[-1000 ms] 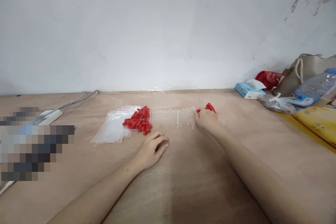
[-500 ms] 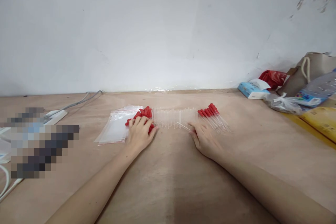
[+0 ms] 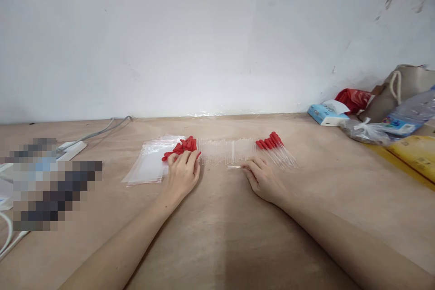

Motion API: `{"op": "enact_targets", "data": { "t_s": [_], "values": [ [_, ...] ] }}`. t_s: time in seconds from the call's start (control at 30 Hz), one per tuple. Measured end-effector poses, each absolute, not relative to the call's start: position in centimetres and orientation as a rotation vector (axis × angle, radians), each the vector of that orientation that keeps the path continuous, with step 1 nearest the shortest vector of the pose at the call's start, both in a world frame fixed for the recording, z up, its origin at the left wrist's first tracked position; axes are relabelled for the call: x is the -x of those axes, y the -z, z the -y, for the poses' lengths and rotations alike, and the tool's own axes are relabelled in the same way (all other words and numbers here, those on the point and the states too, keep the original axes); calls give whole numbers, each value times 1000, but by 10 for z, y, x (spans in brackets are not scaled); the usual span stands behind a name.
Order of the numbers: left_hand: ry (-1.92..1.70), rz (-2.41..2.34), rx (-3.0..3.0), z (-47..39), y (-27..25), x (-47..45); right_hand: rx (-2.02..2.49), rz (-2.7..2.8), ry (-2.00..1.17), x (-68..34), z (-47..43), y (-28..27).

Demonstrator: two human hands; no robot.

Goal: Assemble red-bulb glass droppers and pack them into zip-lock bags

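Observation:
My left hand (image 3: 183, 171) has its fingers closed on a red rubber dropper bulb, whose tip pokes out by the index finger. Just behind it lies a heap of red rubber bulbs (image 3: 183, 146). Between the fingers of my right hand (image 3: 260, 174) is a thin clear glass dropper tube (image 3: 234, 167), pointing left, low over the table. A row of similar clear tubes (image 3: 220, 150) stretches between the hands. Beyond my right hand, several droppers with red bulbs fitted (image 3: 273, 142) lie side by side, bulbs away from me.
Clear zip bags (image 3: 146, 163) lie left of the bulbs. Farther left are a power strip (image 3: 72, 150) and cables. At right stand a blue tissue pack (image 3: 328, 113), a knotted plastic bag (image 3: 365, 130), a plastic bottle (image 3: 408, 115) and a yellow package (image 3: 414, 156). A wall closes off the back.
My left hand has drawn slightly back from the heap with a red bulb in its fingers. The tube in my right hand has swung from slanted to nearly level.

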State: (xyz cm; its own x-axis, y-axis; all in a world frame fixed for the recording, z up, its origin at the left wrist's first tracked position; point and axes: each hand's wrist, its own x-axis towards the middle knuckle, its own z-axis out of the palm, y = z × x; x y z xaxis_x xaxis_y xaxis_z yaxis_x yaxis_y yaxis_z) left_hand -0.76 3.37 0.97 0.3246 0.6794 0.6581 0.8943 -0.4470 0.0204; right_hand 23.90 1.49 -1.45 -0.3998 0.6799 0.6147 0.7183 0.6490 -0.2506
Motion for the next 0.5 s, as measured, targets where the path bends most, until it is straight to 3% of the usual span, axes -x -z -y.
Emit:
{"op": "enact_targets", "data": {
  "t_s": [0.3,0.5],
  "values": [
    [1467,1583,2898,1,7,-14,1073,2131,-38,-238,-7,10],
    [1506,1573,2981,-2,6,-13,1047,2211,-1,-238,-7,8]
  ]
}}
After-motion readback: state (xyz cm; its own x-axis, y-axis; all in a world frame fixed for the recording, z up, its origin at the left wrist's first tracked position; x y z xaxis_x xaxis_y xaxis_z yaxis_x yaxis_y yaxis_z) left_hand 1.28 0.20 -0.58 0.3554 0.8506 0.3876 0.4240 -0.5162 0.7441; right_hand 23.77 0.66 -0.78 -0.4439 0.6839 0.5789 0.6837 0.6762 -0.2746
